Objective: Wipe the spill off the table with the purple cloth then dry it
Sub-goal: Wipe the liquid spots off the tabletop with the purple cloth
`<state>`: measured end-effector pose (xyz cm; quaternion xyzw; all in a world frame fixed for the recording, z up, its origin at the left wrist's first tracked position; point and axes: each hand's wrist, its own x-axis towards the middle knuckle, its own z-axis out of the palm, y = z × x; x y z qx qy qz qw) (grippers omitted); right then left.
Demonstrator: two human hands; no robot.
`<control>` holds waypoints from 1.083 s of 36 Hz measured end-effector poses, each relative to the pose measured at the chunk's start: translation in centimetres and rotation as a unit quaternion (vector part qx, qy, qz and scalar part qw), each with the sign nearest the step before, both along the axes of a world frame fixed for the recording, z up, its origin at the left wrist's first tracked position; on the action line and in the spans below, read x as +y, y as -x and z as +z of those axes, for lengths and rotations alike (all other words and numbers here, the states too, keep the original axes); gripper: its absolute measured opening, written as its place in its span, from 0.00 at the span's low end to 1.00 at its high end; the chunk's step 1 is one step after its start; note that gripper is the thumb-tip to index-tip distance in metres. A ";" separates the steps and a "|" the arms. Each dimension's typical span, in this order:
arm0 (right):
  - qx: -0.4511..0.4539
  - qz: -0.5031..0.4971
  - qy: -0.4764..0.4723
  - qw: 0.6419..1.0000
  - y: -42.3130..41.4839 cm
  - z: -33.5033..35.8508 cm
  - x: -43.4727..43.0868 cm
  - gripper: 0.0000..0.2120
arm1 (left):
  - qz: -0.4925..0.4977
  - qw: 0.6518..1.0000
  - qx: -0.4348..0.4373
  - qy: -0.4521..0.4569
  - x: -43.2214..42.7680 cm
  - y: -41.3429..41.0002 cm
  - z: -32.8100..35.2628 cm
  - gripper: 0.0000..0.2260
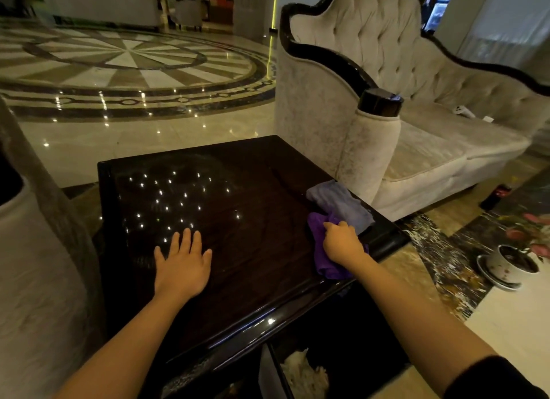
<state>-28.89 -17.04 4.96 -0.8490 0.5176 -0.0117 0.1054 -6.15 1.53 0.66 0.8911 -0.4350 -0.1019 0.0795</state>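
Note:
A dark glossy wooden table (256, 172) fills the middle of the head view. My right hand (342, 244) grips a crumpled purple cloth (320, 251) near the table's right edge. Just behind it lies a pale grey-lavender cloth (342, 202), touching the purple one. My left hand (183, 263) rests flat on the tabletop with fingers spread, holding nothing. A faint smeared film (178, 172) shows on the far left part of the top, among reflected ceiling lights.
A cream tufted sofa (416, 124) with a black-capped armrest (379, 102) stands close to the table's right side. A pale upholstered chair (32, 264) sits at the left. A potted flower (512, 261) stands on the floor at right. Polished marble floor lies beyond.

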 end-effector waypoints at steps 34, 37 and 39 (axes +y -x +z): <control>-0.234 -0.053 -0.104 0.965 10.0 -2.1 9.0 0.11 | -0.003 1.000 0.022 0.010 0.0 -0.2 0.8 0.25; -0.353 -0.097 -0.138 0.920 9.7 -1.2 8.8 0.12 | -0.005 1.000 0.024 0.016 0.1 -0.1 0.9 0.23; -0.435 -0.130 -0.200 0.868 9.5 -0.7 8.7 0.13 | -0.005 0.999 0.025 0.025 0.0 -0.1 1.1 0.22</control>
